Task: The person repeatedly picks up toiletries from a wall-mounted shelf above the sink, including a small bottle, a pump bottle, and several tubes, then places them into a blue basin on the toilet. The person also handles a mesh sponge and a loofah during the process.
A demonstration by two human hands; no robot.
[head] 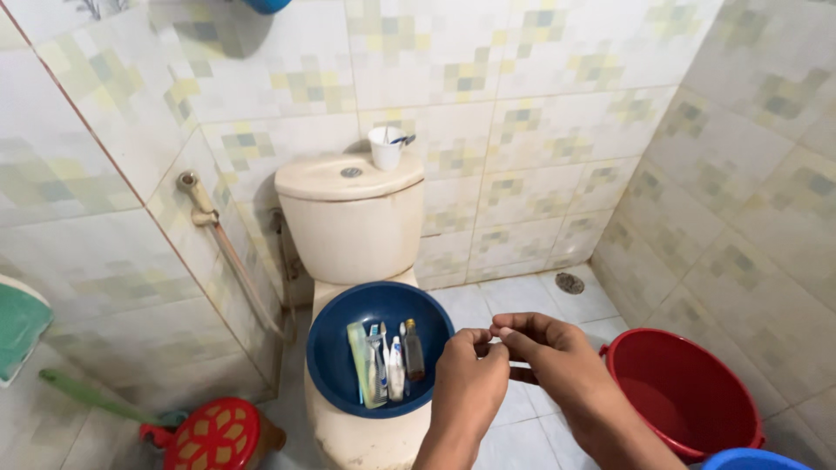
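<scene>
My left hand [468,383] and my right hand [557,357] meet in front of me, fingertips pinched together on a small thin pale object [498,339]; what it is I cannot tell. Just left of them a dark blue basin [341,322] rests on the closed toilet lid. Inside it lie a green tube [360,361], razors or toothbrushes [380,352], a small white tube [396,365] and a small brown bottle [413,350].
A cream toilet tank [348,213] stands against the tiled wall with a white cup [386,146] on top. A red bucket [688,392] sits at the right, a blue rim [753,459] below it. A red patterned lid [213,433] and a green handle [87,393] lie at lower left.
</scene>
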